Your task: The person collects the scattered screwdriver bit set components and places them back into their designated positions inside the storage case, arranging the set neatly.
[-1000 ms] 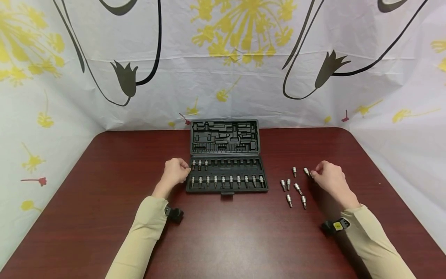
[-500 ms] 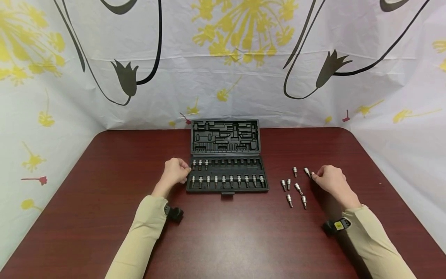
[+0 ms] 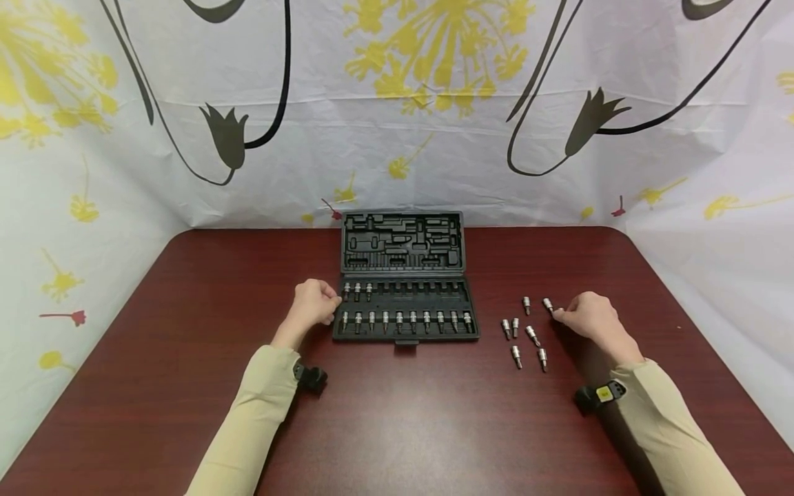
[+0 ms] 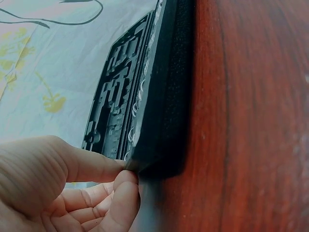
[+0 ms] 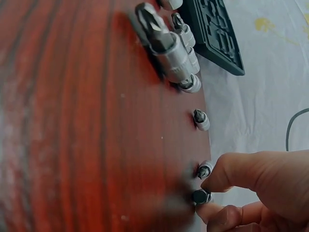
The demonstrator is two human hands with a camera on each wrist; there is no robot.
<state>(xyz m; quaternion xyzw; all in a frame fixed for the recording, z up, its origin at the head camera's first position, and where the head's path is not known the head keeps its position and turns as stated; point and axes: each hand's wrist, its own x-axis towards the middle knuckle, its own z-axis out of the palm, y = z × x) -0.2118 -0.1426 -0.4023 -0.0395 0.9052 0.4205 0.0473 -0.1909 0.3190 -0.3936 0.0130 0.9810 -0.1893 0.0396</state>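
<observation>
A black bit socket case [image 3: 406,303] lies open on the table, with a full front row of bit sockets [image 3: 400,322] and three more at the left of its back row. At the case's left edge, my left hand [image 3: 312,303] pinches the rim between thumb and forefinger [image 4: 124,193]. On the right, my right hand [image 3: 589,317] has a bit socket [image 5: 200,195] between thumb and fingertip, its dark tip showing in the right wrist view. Right beside those fingers lies another bit socket [image 5: 204,169]. Several loose bit sockets [image 3: 515,327] lie between that hand and the case.
The dark red wooden table [image 3: 397,413] carries everything. A white cloth with printed flowers [image 3: 397,138] hangs behind it and along both sides. The case's lid [image 3: 403,241] leans back near the rear edge, with moulded hollows inside.
The right hand shifts very slightly at the far loose bit sockets, and the end of the one it pinches goes out of sight in the head view. The left hand stays at the case's edge.
</observation>
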